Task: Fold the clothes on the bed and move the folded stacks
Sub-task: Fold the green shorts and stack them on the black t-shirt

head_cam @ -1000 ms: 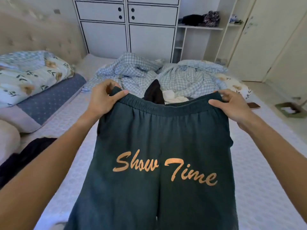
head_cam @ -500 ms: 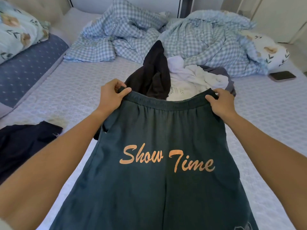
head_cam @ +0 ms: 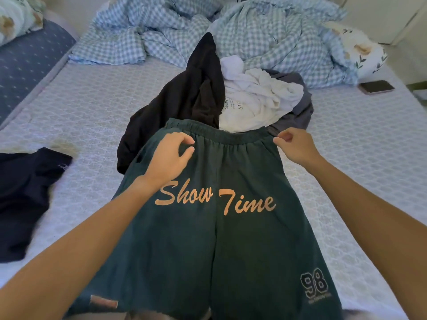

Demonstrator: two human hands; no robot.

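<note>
Dark green shorts [head_cam: 208,239] with orange "Show Time" lettering and a "98" patch lie spread flat on the bed, legs toward me. The waistband rests against a pile of unfolded clothes: a black garment [head_cam: 184,98], a white printed shirt [head_cam: 254,100] and a grey piece [head_cam: 302,105]. My left hand [head_cam: 171,155] hovers over the left of the waistband, fingers apart, holding nothing. At the waistband's right end, my right hand [head_cam: 295,146] has its fingers curled in, with no cloth visible in them.
A dark navy garment [head_cam: 25,195] lies on the patterned mattress [head_cam: 92,107] at the left. A crumpled blue checked duvet [head_cam: 265,35] fills the far end. A phone [head_cam: 376,87] lies at the right edge; pillows [head_cam: 20,17] sit far left.
The shorts came down from being held up by the waistband to lying flat on the bed. Both hands let go of the waistband, and the view tilted downward.
</note>
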